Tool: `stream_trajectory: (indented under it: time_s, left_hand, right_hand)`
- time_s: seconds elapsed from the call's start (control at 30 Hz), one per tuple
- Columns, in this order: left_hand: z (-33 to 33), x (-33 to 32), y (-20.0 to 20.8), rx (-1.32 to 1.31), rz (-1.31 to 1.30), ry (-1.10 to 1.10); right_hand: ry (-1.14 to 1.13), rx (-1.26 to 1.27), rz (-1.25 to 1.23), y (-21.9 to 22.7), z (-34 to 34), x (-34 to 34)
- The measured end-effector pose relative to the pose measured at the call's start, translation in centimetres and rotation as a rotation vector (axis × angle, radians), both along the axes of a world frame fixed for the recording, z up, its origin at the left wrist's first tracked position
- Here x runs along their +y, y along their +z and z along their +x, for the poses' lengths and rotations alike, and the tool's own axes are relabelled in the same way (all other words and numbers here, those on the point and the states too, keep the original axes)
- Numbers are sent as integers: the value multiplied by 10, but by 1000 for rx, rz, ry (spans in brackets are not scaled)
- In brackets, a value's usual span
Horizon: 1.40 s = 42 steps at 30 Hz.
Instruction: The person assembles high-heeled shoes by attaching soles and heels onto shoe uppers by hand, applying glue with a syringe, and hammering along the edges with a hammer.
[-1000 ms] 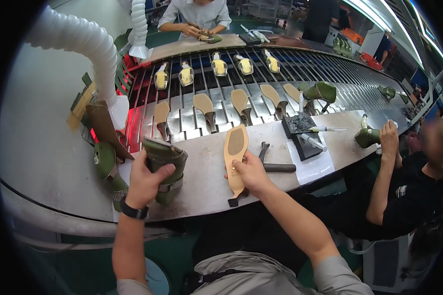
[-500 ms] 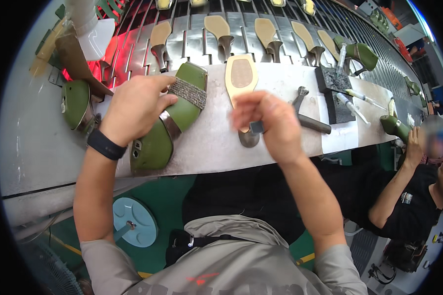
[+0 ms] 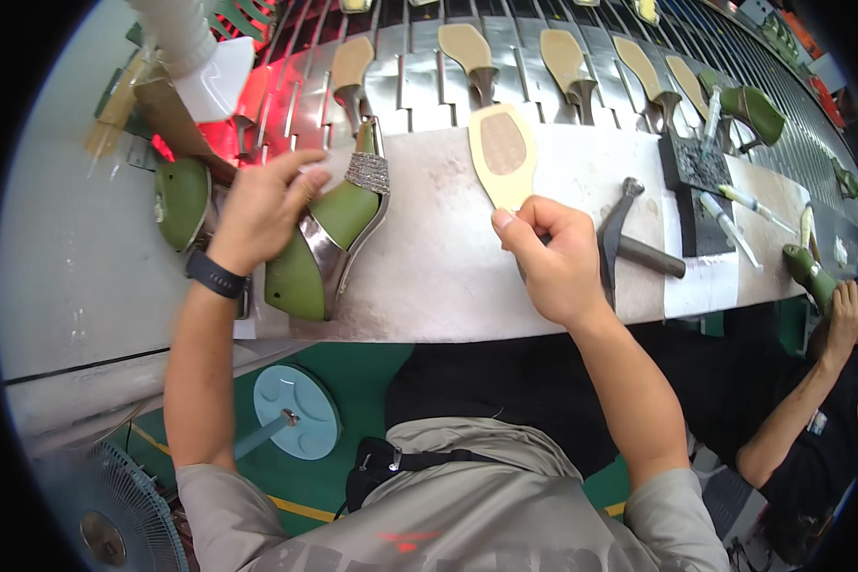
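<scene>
A green shoe (image 3: 302, 278) with metallic trim and a glittery strap lies on its side on the worktable. My left hand (image 3: 262, 208) is beside it, thumb and forefinger apart near the strap, gripping nothing I can see. My right hand (image 3: 561, 262) is closed round the heel end of a beige shoe sole (image 3: 503, 143), whose wide front points away from me. The heel itself is mostly hidden in the fist. A second green shoe (image 3: 183, 202) rests left of my left hand. Right of my right hand lies a hammer (image 3: 650, 255).
Heeled soles (image 3: 564, 55) stand along a slatted metal conveyor (image 3: 400, 81) behind the table. A black block (image 3: 701, 167) with syringes (image 3: 731, 229) sits to the right. A white nozzle (image 3: 214, 81) hangs at the left near red light. A co-worker's hand (image 3: 844, 315) touches another green shoe.
My right hand has closed on the sole's heel end. The green shoe has tipped onto its side, and my left fingers have come off the strap. The view has shifted left.
</scene>
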<state>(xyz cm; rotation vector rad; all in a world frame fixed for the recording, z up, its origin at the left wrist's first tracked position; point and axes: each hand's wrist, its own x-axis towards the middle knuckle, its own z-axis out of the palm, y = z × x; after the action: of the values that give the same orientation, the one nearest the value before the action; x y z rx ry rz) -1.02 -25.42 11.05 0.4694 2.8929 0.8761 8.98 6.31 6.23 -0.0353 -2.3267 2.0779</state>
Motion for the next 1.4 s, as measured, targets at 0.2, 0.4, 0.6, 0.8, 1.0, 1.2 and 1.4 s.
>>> stream_trajectory:
  time_s: [0.2, 0.4, 0.6, 0.8, 1.0, 1.2, 1.4]
  left_hand:
    - [8, 30, -9, -31, -157, -61]
    - [13, 45, 15, -98, -71, -78]
    - [52, 49, 13, -202, 1029, -268]
    - [60, 77, 17, -351, 1578, -211]
    - [65, 84, 20, -407, 1698, -217]
    - [65, 84, 40, -410, 1668, -140]
    - [77, 103, 48, -472, 1628, -336]
  right_hand:
    - [-15, -7, -34, -2, 3, 4]
    - [-63, 43, 41, 1, 4, -2]
    - [-34, -23, 32, -4, 4, -1]
    - [-255, 203, 4, -12, 20, -13]
    - [-174, 320, 574, -19, 71, 22]
    - [-177, -29, -693, -13, 202, 33]
    - [-111, -435, -623, -21, 174, 14]
